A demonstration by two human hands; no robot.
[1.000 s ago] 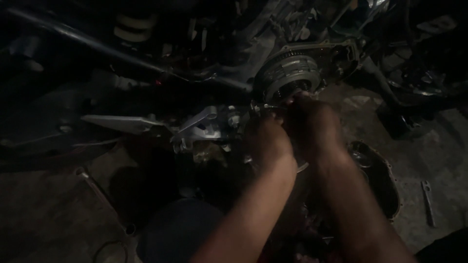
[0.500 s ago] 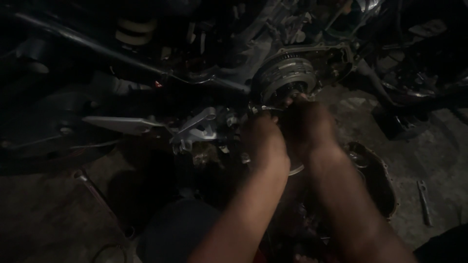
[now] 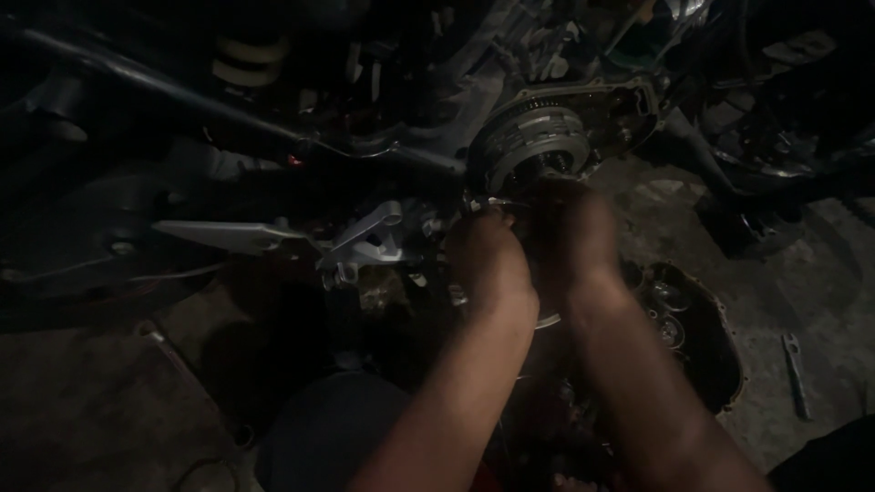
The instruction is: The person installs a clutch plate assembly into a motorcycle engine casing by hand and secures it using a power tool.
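While the left hand (image 3: 488, 260) pinches a small metal part (image 3: 488, 202) below the round clutch (image 3: 538, 146), the blurred right hand (image 3: 574, 232) is beside it; I cannot tell how its fingers stand.

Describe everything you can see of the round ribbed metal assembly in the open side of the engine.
The round metal assembly sits in the opened side of the motorcycle engine, facing the camera. It looks like grey steel or aluminium, with concentric rings around a darker hub, dimly lit. A gasket-edged casing rim surrounds it. Both hands work just below it: the left hand and the blurred right hand. Whether either touches it cannot be told.
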